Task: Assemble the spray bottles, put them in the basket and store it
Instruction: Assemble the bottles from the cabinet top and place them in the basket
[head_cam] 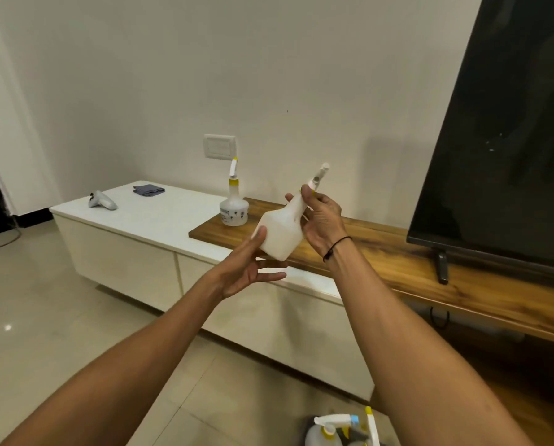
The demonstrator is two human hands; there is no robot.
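Note:
I hold a white spray bottle [280, 230] tilted in the air before the TV unit. My right hand [322, 220] grips its neck just under the spray head [319, 177], which sits on top with a yellow collar. My left hand [249, 267] supports the bottle's base with thumb and fingers spread. A second assembled bottle [233, 207] with a yellow-and-white spray head stands upright on the wooden shelf's left end. At the bottom edge several more spray bottles [333, 429] stand together in something dark; the basket itself is hardly visible.
A low white cabinet [159, 217] carries a white controller [101, 201] and a folded grey cloth [148, 189]. A wooden shelf [381, 252] holds a large black TV [500, 140]. A wall socket plate [220, 146] is behind. Glossy tiled floor [44, 317] lies to the left.

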